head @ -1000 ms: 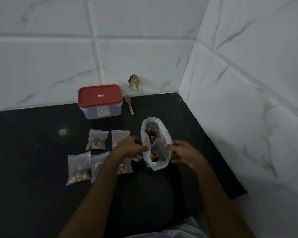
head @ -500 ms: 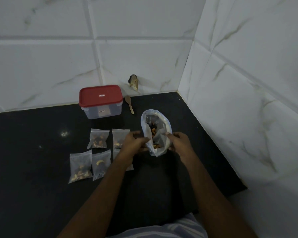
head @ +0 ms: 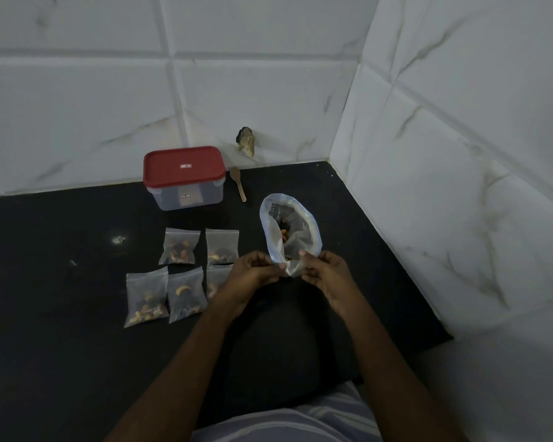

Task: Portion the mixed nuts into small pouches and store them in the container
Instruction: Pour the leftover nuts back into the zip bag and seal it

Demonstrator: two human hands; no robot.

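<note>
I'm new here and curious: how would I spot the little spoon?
Find the red-lidded container at the back of the black counter, against the tiled wall. The spoon lies just to its right, bowl toward the wall. It alone is slim and tan, unlike the clear pouches nearby.

Black table [head: 61, 314], set into a tiled corner. At the back I see a clear container [head: 186, 193] with its red lid [head: 184, 167] on, and a wooden spoon [head: 238, 185] just right of it. Nearer me are five filled pouches lying flat. The back row is pouch one [head: 180, 247] and pouch two [head: 221, 247]. The front row is pouch three [head: 146, 295], pouch four [head: 186, 293] and pouch five [head: 216, 279], which is partly hidden. I can't tell whether the big nut bag [head: 275, 237] touches the table.
</note>
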